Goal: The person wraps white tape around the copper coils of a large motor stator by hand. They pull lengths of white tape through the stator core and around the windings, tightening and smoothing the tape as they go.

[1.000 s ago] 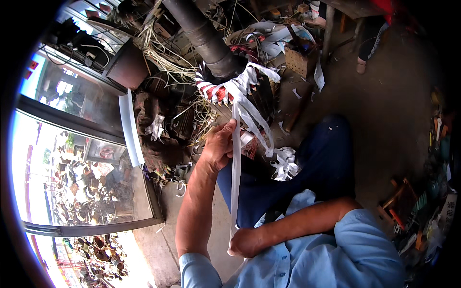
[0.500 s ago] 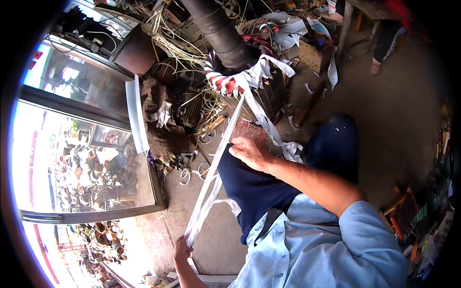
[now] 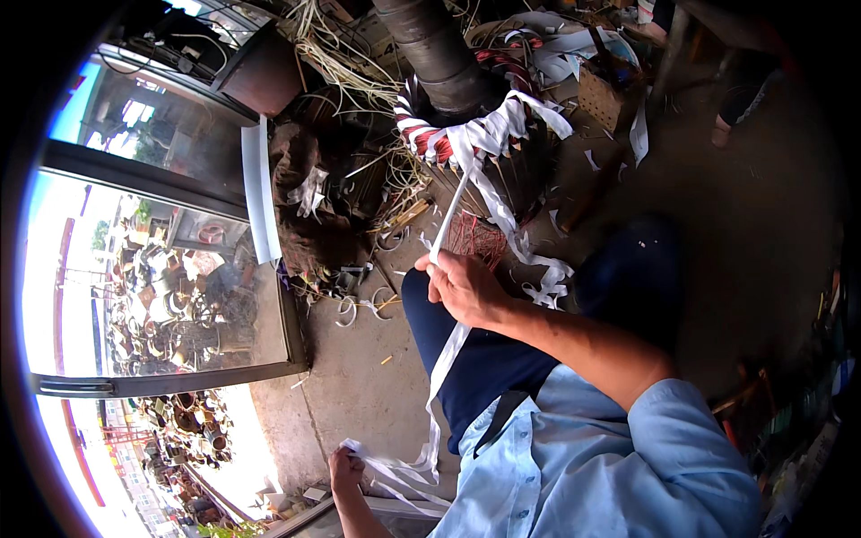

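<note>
A dark motor stator (image 3: 527,184) stands on the floor in front of my knees. Its ring of dark red wire windings (image 3: 414,134) is partly wrapped in white cloth tape (image 3: 484,134). From that ring a strip runs down to my right hand (image 3: 462,289), closed on it above my knee. The strip (image 3: 441,368) continues past the hand and hangs slack toward the lower left. There my left hand (image 3: 346,470) is closed on the gathered tape. Another loose tail of tape (image 3: 516,238) drops from the stator beside my right leg.
A thick dark pipe-like cylinder (image 3: 430,54) rises through the ring. A glass door (image 3: 179,296) and a brown cloth heap (image 3: 300,215) are at left. Tangled pale wires (image 3: 332,54) lie beyond. A perforated block (image 3: 599,99) and paper scraps lie to the right. Another person's foot (image 3: 721,132) shows at far right.
My right hand, earlier beside the taut strip, has closed on it. The stretch between my hands has gone slack, and the left hand remains low with the tape.
</note>
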The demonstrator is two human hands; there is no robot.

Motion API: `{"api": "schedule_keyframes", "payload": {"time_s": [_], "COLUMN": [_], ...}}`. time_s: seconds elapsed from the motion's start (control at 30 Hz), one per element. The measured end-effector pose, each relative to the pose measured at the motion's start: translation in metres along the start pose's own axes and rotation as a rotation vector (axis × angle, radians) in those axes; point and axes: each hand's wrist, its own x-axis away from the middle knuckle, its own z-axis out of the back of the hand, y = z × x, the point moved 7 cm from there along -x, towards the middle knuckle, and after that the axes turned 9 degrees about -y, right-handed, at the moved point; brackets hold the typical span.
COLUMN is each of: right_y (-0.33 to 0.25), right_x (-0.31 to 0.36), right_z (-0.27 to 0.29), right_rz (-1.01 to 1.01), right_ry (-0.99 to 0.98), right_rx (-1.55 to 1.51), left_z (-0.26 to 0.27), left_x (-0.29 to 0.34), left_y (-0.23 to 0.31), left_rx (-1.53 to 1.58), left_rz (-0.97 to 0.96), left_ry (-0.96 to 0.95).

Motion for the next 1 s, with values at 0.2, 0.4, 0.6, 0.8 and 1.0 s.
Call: {"api": "schedule_keyframes", "payload": {"time_s": [0.2,0.4,0.6,0.8,1.0], "right_y": [-0.029,-0.037,-0.019,-0.01,0.028], "right_x": [0.103,0.162,0.138,0.124,0.051], "right_z": [-0.104,-0.179,-0.152,-0.131,-0.046], "right_rz": [0.17,0.2,0.181,-0.073,-0.152], "right_ry": [-0.64,-1.085,-0.955,-1.049,-0.354], "right_rx": [0.481,0.388,0.705,0.591,0.018], "left_z": [-0.395,-0.578,-0.553,-0.403,-0.063], "left_x": [0.024,0.101,0.116,0.079,-0.045], "left_y": [0.154,0.184,0.183,0.172,0.056], "left_rx": [-0.169,-0.458,-0.425,-0.469,-1.676], "left_rz": [-0.179,-0.28,-0.246,-0.525,-0.557], "left_ry": [-0.791,-0.995,-1.047,-0.954,0.022]}}
